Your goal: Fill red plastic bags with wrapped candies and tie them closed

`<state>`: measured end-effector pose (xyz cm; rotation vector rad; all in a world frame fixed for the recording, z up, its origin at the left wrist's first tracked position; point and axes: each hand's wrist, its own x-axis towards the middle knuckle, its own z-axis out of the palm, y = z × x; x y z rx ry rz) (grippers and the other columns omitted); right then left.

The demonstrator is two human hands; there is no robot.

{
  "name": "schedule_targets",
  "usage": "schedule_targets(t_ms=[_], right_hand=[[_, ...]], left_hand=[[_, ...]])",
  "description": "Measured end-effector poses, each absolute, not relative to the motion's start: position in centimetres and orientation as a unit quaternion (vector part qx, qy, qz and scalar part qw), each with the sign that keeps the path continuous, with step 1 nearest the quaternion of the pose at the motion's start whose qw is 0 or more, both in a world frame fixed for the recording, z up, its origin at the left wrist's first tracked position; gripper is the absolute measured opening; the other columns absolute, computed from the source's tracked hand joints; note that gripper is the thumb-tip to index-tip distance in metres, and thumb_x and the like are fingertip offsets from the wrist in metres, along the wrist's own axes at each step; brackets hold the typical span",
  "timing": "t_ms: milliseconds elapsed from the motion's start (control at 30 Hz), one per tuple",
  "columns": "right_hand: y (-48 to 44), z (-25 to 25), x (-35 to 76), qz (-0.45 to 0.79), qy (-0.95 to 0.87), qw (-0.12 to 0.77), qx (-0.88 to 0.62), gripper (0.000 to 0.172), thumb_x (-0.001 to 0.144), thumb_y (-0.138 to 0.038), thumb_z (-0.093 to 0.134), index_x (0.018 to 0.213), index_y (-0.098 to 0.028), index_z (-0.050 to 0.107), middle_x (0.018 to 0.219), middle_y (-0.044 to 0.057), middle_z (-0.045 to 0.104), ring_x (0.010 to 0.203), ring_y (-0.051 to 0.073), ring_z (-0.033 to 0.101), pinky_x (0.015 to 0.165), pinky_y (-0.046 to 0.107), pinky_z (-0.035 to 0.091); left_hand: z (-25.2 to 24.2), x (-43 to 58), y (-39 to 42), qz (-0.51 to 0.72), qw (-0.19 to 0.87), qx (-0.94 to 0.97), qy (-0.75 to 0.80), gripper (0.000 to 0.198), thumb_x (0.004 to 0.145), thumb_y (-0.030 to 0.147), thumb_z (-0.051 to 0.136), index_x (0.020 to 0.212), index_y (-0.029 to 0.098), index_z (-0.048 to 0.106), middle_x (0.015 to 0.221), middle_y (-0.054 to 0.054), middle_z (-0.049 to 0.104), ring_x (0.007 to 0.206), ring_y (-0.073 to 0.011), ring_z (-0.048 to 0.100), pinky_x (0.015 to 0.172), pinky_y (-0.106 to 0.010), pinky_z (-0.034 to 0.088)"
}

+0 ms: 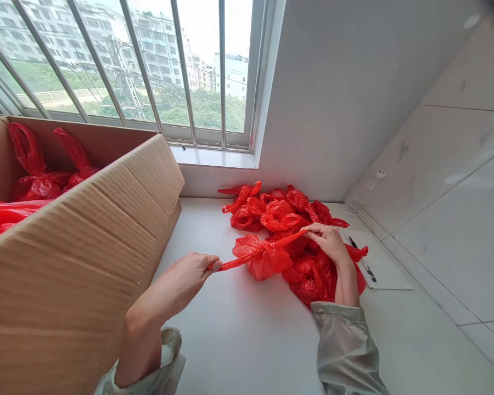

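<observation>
A red plastic bag (260, 257) lies on the white floor, stretched between both hands. My left hand (189, 277) pinches one handle end at the left, fingers closed on it. My right hand (327, 240) grips the other handle at the right, above a pile of knotted red bags (286, 214). The bag's middle is bunched into a knot-like lump.
A large open cardboard box (86, 247) stands at the left with more red bags (41, 181) inside. A barred window (148, 66) is behind it. A sheet of paper with a pen (374, 269) lies at the right by the tiled wall.
</observation>
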<state>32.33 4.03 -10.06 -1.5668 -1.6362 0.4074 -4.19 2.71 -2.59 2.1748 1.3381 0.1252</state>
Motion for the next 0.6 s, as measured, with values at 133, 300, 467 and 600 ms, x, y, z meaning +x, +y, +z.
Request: schedule_targets(t_ms=[133,300,467,600], right_hand=[[4.2,-10.0,31.5,0.141,-0.648,0.357,-0.658,0.025,0.085,-0.021,0.054,0.097,-0.02,0.075,0.104,0.008,0.074,0.102,0.023,0.067,0.098,0.039,0.047],[1.8,-6.9,30.1,0.099,-0.652,0.308,-0.685,0.044,0.082,-0.012,0.051,0.122,-0.024,0.065,0.128,0.008,0.062,0.123,0.024,0.055,0.109,0.044,0.039],[-1.2,-3.9,24.6,0.15,-0.737,0.256,-0.608,0.052,0.083,-0.03,0.061,0.134,-0.039,0.054,0.142,0.001,0.051,0.136,0.024,0.043,0.107,0.043,0.044],[-0.3,-8.4,21.0,0.164,-0.795,0.18,-0.555,0.07,0.073,-0.02,0.061,0.139,-0.04,0.052,0.134,0.003,0.061,0.123,0.027,0.057,0.097,0.039,0.053]], left_hand=[[-2.5,-4.0,2.3,0.047,0.264,0.821,0.504,0.038,0.097,0.039,0.032,0.063,0.022,0.027,0.059,0.004,0.024,0.051,-0.0133,0.021,0.051,-0.031,0.015],[-2.2,-4.8,1.7,0.09,0.213,0.852,0.47,0.043,0.098,0.051,0.037,0.067,0.022,0.038,0.065,0.003,0.043,0.059,-0.0147,0.042,0.057,-0.027,0.03],[-0.4,-4.5,-1.0,0.105,0.193,0.817,0.532,0.034,0.097,0.051,0.044,0.088,0.02,0.053,0.083,-0.002,0.061,0.076,-0.0204,0.058,0.067,-0.031,0.04],[-0.1,-3.5,-3.7,0.113,0.26,0.822,0.494,0.018,0.087,0.037,0.067,0.089,0.021,0.058,0.094,-0.006,0.065,0.084,-0.0233,0.062,0.071,-0.035,0.046]])
